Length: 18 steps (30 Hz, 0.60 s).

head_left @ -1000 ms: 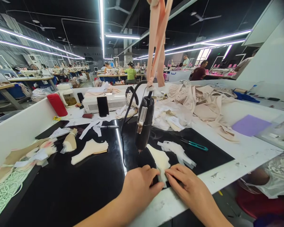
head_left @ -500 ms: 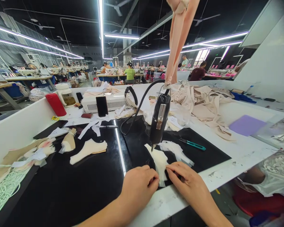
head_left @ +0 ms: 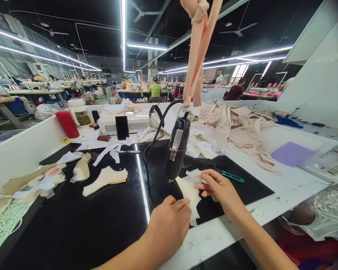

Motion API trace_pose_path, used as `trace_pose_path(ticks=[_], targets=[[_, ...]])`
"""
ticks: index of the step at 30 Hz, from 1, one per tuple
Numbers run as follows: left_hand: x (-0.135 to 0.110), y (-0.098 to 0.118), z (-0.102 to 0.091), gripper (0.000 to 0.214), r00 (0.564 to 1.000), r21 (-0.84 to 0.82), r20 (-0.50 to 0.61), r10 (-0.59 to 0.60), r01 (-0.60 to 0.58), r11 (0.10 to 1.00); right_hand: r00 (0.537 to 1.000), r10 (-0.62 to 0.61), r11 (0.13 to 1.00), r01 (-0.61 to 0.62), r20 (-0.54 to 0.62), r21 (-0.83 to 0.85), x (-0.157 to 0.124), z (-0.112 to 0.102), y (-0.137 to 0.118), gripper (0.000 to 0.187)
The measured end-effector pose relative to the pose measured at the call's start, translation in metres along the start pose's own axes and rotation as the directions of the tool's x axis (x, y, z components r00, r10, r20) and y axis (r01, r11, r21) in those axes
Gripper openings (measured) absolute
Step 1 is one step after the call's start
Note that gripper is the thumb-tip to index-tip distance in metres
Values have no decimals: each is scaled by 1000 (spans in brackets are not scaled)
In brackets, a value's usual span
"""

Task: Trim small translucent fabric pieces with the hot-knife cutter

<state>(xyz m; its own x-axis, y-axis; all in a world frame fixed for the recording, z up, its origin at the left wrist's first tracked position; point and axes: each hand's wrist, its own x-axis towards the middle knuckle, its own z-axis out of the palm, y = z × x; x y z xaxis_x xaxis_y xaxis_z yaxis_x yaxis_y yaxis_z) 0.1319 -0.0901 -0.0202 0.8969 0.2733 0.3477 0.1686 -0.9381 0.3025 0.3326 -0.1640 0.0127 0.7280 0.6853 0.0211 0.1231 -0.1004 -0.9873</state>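
Note:
My left hand point(head_left: 169, 221) rests curled on the near end of a cream fabric piece point(head_left: 189, 190) lying on the black mat point(head_left: 101, 217). My right hand point(head_left: 218, 187) reaches forward over a stack of white cut pieces point(head_left: 195, 175), fingers bent onto them; whether it grips them is unclear. A black hand tool point(head_left: 177, 148) hangs between the two hands from a peach fabric strap point(head_left: 198, 56), its tip just above the cream piece. Its black cable point(head_left: 157, 127) loops to the left.
Teal snips point(head_left: 231, 175) lie just right of my right hand. Beige garments point(head_left: 242, 127) pile at the back right, a purple sheet point(head_left: 293, 153) farther right. Foam cups point(head_left: 104, 180), a pen point(head_left: 128, 152), a phone point(head_left: 122, 126), a red bottle point(head_left: 67, 124) and white cord point(head_left: 2, 228) sit left. Other workers sit far behind.
My right hand left the near edge of the cream piece and moved forward to the white stack. The hanging tool swung right, then back toward the left.

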Motion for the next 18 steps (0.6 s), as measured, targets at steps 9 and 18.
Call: trace_pose_path(ticks=[9, 18], targets=[[4, 7, -12, 16, 986, -98, 128, -107, 120, 988, 917, -271, 875, 361, -291, 322, 19, 9, -24, 38], [3, 0, -18, 18, 955, -435, 126, -270, 298, 850, 917, -375, 860, 399, -137, 317, -49, 10, -31, 32]])
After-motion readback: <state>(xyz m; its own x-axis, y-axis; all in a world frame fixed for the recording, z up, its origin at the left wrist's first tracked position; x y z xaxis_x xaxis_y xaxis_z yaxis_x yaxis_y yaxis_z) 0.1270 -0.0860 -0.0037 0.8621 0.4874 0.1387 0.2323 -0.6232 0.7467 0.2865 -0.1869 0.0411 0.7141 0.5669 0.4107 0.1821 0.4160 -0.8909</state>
